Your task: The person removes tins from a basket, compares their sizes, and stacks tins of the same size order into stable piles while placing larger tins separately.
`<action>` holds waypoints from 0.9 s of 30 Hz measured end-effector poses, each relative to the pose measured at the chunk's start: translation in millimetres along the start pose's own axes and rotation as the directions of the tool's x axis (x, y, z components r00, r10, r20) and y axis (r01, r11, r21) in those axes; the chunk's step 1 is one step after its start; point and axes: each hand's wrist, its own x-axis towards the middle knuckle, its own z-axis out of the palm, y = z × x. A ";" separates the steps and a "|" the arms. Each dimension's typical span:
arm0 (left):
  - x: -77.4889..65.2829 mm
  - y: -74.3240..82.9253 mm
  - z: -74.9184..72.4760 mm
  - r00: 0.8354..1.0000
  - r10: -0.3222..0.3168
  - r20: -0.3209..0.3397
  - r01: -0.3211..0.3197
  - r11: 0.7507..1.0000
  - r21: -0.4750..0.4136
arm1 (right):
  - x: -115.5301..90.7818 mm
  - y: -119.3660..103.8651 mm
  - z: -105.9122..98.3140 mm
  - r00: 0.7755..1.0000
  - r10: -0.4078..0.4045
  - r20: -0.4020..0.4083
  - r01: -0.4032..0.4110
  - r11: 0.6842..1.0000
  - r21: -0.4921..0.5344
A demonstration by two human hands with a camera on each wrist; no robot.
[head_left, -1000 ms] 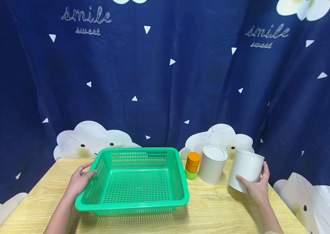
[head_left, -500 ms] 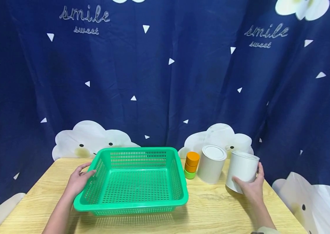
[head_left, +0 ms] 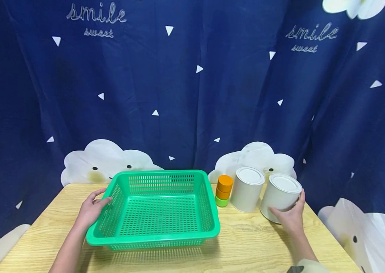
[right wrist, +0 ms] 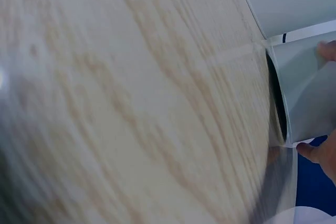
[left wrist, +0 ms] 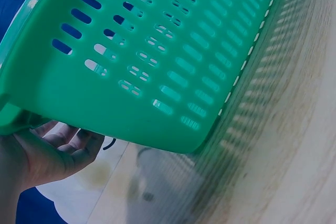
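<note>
My left hand (head_left: 91,208) grips the left rim of an empty green plastic basket (head_left: 155,239), with the thumb over the rim. In the left wrist view its fingers (left wrist: 79,145) curl beneath the edge. On the right, my right hand (head_left: 293,217) holds a white lidded can (head_left: 276,198) round its side, thumb at the front and fingers behind. This can leans slightly; the right wrist view shows a dark gap along its bottom edge (right wrist: 278,98). Just left of it stands a second white can (head_left: 246,195), upright.
Between the basket and the cans, two orange round pieces (head_left: 224,184) are stacked on a lime-green one (head_left: 221,201). Everything is on a light wooden table (head_left: 247,246). A dark blue curtain (head_left: 179,94) hangs behind, and bare tabletop lies in front of the cans.
The right hand has brought its can leftward, closer to the other can, and tipped its lid into the head camera's view. The left hand and basket stay in place.
</note>
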 end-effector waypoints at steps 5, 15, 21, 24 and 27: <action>-0.5 0.5 -0.5 1.000 0.001 0.006 -0.001 1.000 -0.006 | 3.0 5.8 3.3 1.000 0.000 -0.001 0.000 1.000 -0.001; -0.3 -1.3 -1.2 1.000 0.001 0.003 -0.001 1.000 0.003 | 15.8 4.2 7.3 0.998 0.020 0.054 -0.017 0.998 -0.057; -0.3 -0.9 -1.6 1.000 -0.003 -0.002 0.003 1.000 0.002 | 22.1 4.5 10.8 0.995 0.057 0.077 -0.054 0.997 -0.048; -0.4 -0.4 -1.3 1.000 -0.003 -0.004 0.003 1.000 -0.002 | 25.2 2.4 12.1 0.993 0.076 0.093 -0.071 0.996 -0.051; -0.4 0.1 -0.6 1.000 -0.003 0.003 0.003 1.000 -0.012 | 27.9 -0.4 11.8 0.990 0.089 0.110 -0.083 0.995 -0.053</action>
